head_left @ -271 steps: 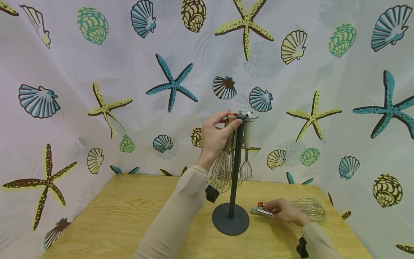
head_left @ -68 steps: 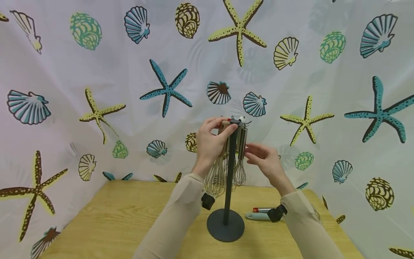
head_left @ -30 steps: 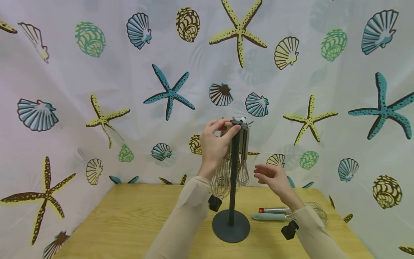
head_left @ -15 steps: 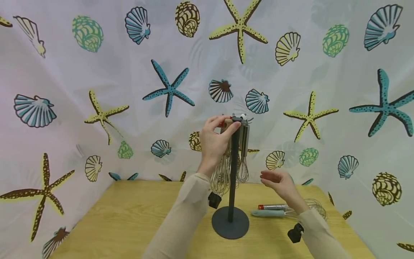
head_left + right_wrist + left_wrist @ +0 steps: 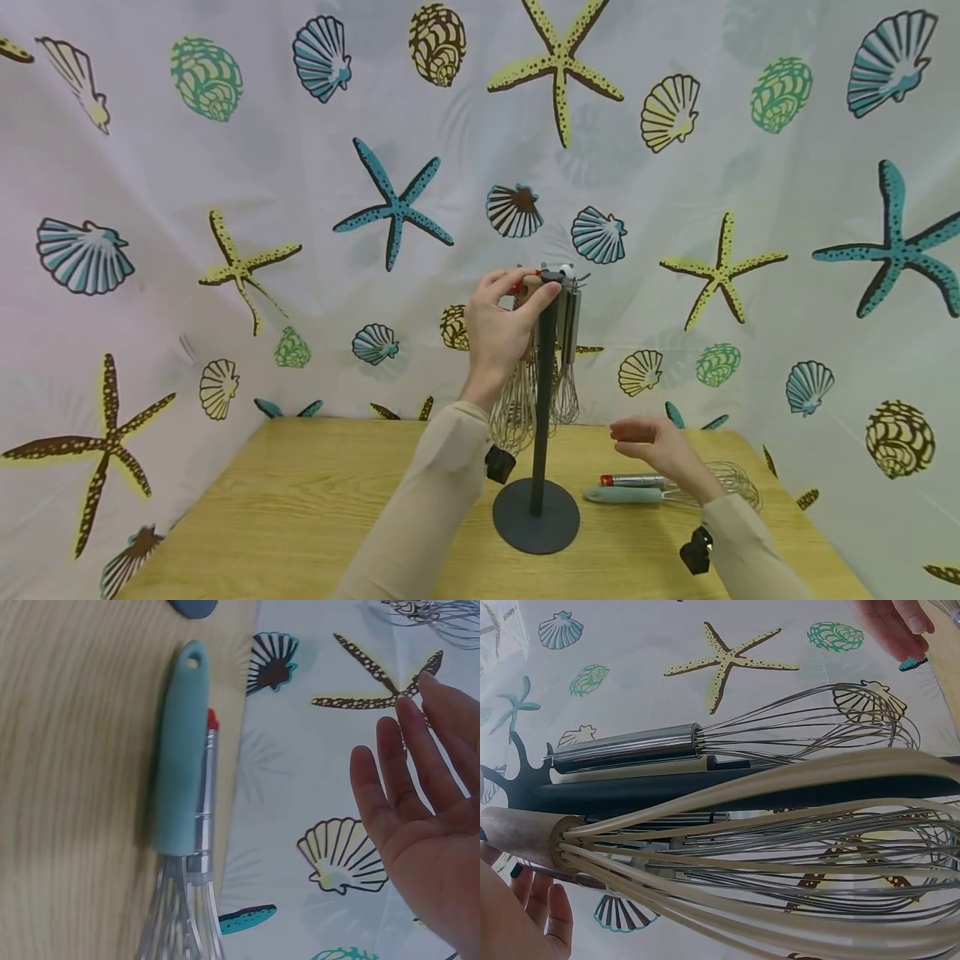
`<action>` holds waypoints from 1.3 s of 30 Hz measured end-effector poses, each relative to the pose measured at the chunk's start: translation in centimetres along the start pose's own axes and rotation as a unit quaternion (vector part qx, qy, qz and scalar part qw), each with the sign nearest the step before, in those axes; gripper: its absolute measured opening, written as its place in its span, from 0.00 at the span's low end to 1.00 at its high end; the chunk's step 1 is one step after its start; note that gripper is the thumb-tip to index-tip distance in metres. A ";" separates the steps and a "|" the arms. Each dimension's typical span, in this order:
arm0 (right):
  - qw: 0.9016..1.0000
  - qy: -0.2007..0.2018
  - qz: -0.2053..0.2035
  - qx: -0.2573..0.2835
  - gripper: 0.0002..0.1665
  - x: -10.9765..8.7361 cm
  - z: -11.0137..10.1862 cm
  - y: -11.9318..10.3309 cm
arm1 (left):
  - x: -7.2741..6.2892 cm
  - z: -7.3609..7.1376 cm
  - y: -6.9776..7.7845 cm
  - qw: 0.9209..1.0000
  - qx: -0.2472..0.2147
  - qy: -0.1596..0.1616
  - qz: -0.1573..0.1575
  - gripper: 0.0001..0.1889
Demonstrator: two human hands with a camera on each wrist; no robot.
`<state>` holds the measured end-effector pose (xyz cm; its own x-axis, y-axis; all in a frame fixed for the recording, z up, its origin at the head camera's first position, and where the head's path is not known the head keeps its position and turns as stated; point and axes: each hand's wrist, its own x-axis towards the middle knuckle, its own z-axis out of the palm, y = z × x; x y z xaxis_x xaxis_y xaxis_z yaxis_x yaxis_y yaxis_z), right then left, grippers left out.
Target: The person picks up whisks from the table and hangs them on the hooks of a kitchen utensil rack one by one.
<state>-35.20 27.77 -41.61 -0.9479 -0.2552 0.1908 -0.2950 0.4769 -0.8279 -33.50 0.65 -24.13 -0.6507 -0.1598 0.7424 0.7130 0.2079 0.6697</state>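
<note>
My left hand [image 5: 498,329] grips the top of a dark whisk stand [image 5: 542,417], its thumb pressed by the hooks. A wooden-handled whisk [image 5: 525,832] hangs within that grasp, fingers curled behind its handle in the left wrist view. On the stand's right side hangs a steel-handled whisk [image 5: 572,329]; several others overlap behind the pole. My right hand [image 5: 660,446] hovers with nothing in it, fingers loosely extended, above two whisks lying on the table. One has a teal handle [image 5: 182,765]. The other has a steel handle with a red end [image 5: 211,720].
The stand's round base [image 5: 536,529] rests on the wooden table [image 5: 300,492], left of the lying whisks. A white cloth [image 5: 450,108] printed with shells and starfish encloses the table at the back and sides.
Earlier, my right hand was at the whisks on the table, then beside the steel-handled whisk on the stand. Since then it has dropped down and right. My left hand stays at the stand's top.
</note>
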 end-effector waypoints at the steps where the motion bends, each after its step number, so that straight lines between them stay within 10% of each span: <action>1: 1.000 -0.005 0.008 0.000 0.23 0.0 0.1 0.2 | 0.0 0.0 0.0 1.000 -0.001 0.001 -0.002 0.22; 39: 0.995 -0.068 0.025 -0.075 0.22 0.0 1.8 6.1 | 0.0 0.0 -0.2 1.000 -0.001 0.004 0.014 0.21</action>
<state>-36.73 29.14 -47.64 -0.9398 -0.3348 0.0686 -0.2714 0.6091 -0.7452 -33.64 0.58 -24.23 -0.6279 -0.1622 0.7612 0.7316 0.2104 0.6484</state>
